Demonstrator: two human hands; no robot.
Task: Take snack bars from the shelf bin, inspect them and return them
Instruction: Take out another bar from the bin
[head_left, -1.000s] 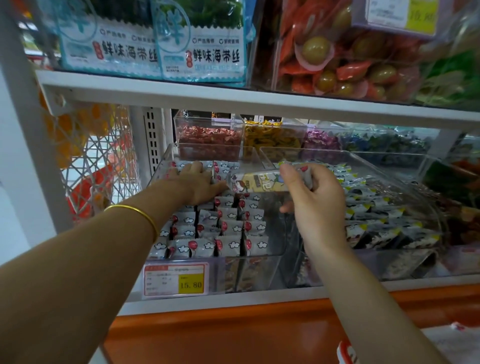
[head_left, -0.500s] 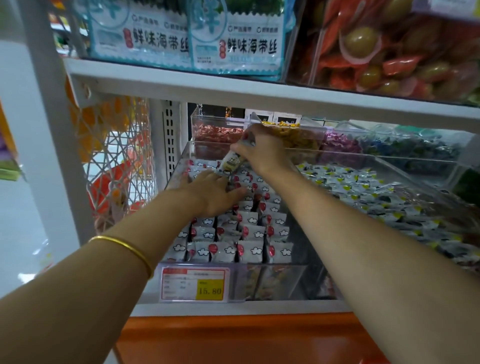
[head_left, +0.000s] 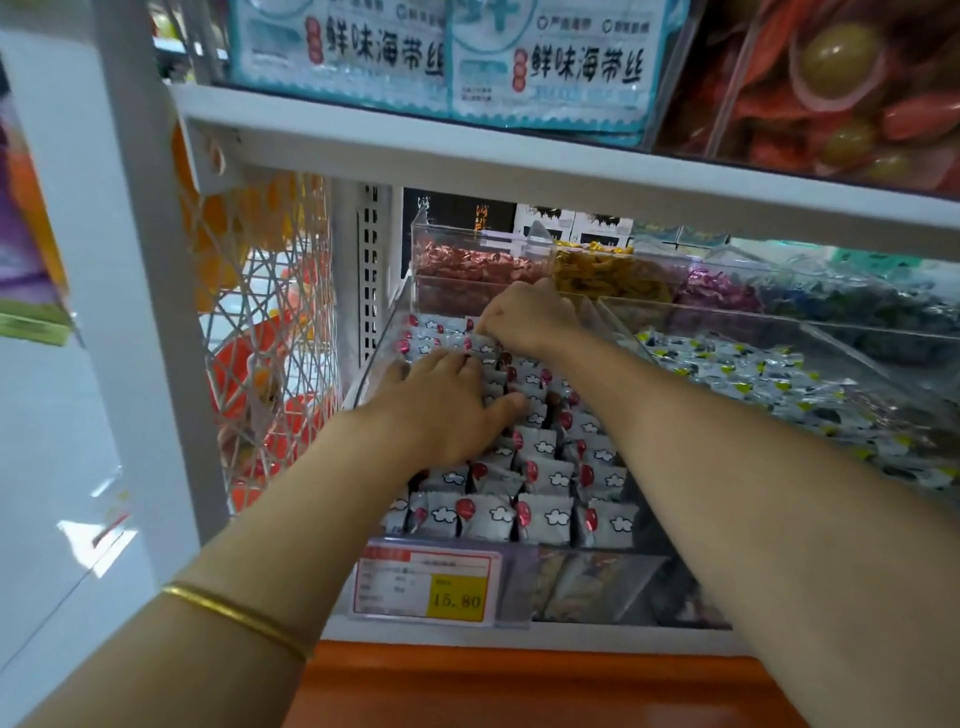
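1. Resting flat with fingers spread, the left hand presses on the upright snack bars in the middle rows of the clear bin.
2. Just beyond it, the right hand curls its fingers, pinching a back-row bar by its top.
3. The hands nearly touch.

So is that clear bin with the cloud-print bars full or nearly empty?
Full, or close: upright bars stand packed in rows across the clear bin, front wall to back.
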